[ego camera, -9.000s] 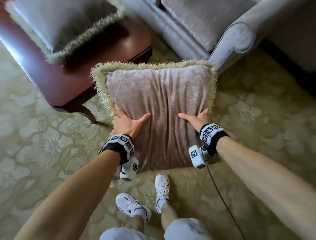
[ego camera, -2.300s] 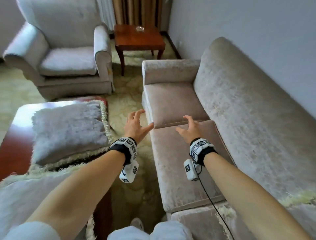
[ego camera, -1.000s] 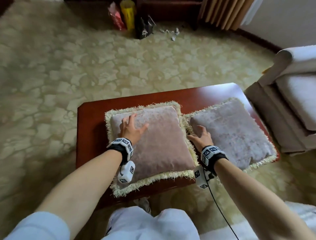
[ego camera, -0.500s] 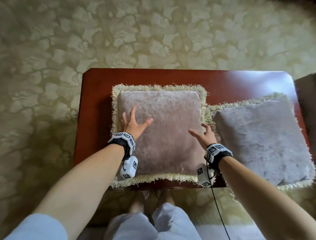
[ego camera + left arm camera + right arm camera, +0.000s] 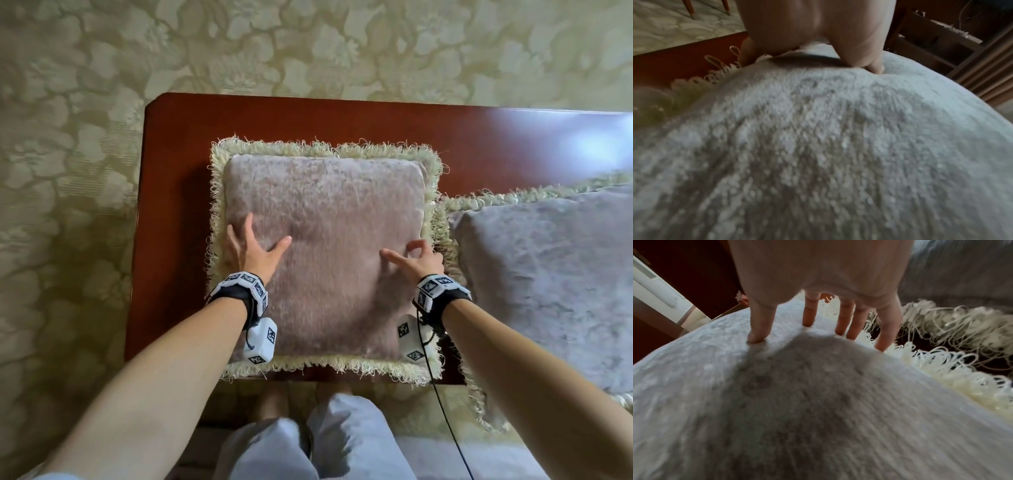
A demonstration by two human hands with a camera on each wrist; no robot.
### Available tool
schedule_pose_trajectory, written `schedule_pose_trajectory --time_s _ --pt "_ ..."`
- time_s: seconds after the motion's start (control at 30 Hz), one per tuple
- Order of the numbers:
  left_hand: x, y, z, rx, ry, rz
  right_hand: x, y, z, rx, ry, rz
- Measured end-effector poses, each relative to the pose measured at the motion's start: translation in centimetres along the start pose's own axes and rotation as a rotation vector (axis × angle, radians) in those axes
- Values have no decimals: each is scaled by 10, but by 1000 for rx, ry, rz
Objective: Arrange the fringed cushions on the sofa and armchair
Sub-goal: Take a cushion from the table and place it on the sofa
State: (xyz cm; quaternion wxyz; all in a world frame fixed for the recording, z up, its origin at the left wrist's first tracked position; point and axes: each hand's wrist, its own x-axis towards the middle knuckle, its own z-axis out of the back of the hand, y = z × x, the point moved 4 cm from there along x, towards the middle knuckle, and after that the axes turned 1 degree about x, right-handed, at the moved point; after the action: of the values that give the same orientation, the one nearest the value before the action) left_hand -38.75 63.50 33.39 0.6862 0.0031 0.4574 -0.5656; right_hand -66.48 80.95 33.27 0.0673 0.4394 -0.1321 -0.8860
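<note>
A pink-taupe cushion [image 5: 329, 246] with a cream fringe lies flat on the red-brown table [image 5: 174, 212]. My left hand [image 5: 258, 245] rests on its left part with fingers spread, and in the left wrist view the thumb [image 5: 876, 68] dents the cushion [image 5: 818, 146]. My right hand [image 5: 412, 257] touches the right side near the fringe. In the right wrist view its fingertips [image 5: 756, 337] stand on the cushion [image 5: 797, 402]. A second, greyer fringed cushion [image 5: 548, 281] lies just to the right on the same table, its fringe meeting the first one's.
Patterned beige carpet [image 5: 68, 171] surrounds the table. My knees in light shorts [image 5: 308, 445] are against the table's near edge. A black cable [image 5: 442, 404] hangs from the right wrist. The second cushion overhangs the table's near right corner.
Earlier I held a cushion by the sofa, then my hands were empty. In the last second my right hand moved from the gap between the cushions onto the pink one; the left stayed.
</note>
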Motion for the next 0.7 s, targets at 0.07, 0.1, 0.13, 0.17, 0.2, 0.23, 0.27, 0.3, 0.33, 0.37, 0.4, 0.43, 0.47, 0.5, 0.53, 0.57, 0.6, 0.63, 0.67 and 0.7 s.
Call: schedule_pose_trajectory --time_s 0.07,0.1,0.13,0.17,0.2,0.23,0.27,0.3,0.33,0.37,0.4,0.43,0.47,0.5,0.53,0.57,0.6,0.63,0.67,0.7 --pt "6 7 0 -33 0 93 2 3 -2 4 -25 -42" --pt "9 10 1 -38 -2 136 1 5 -3 4 -32 -47" --pt "12 14 2 -28 1 171 3 5 -5 -2 -35 -49" --pt "13 14 5 -6 2 199 10 2 -8 -15 -38 -49" --pt "13 13 7 5 8 217 24 -7 -11 -23 -28 -52" --pt "15 15 7 8 13 231 44 -21 -16 -22 -17 -60" --pt "16 14 8 -13 26 233 56 -30 -20 -6 -19 -83" --pt "19 14 7 -36 39 242 57 -33 -20 11 -22 -120" --pt "20 13 6 -58 55 234 45 -26 -16 18 -12 -146" --pt "22 14 6 -71 66 233 30 -16 -13 35 -6 -152" --pt "23 13 8 -77 86 232 23 -10 -12 61 -3 -156" --pt "26 12 11 -73 102 234 22 -8 -12 101 10 -154" --pt "29 12 14 -64 118 227 21 -7 -11 148 31 -130" --pt "31 12 16 -47 132 233 22 -7 -11 191 56 -107" --pt "32 12 19 -38 138 236 25 -7 -12 237 77 -78" --pt "33 13 20 -31 141 245 27 -6 -12 271 99 -57" --pt "32 12 20 -31 143 251 27 -4 -12 299 122 -34" --pt "30 11 20 -33 145 255 27 -3 -10 314 134 -22" --pt "27 7 20 -37 143 250 28 -1 -8 327 146 -8" --pt "25 5 20 -39 136 249 26 2 -7 332 155 -1"
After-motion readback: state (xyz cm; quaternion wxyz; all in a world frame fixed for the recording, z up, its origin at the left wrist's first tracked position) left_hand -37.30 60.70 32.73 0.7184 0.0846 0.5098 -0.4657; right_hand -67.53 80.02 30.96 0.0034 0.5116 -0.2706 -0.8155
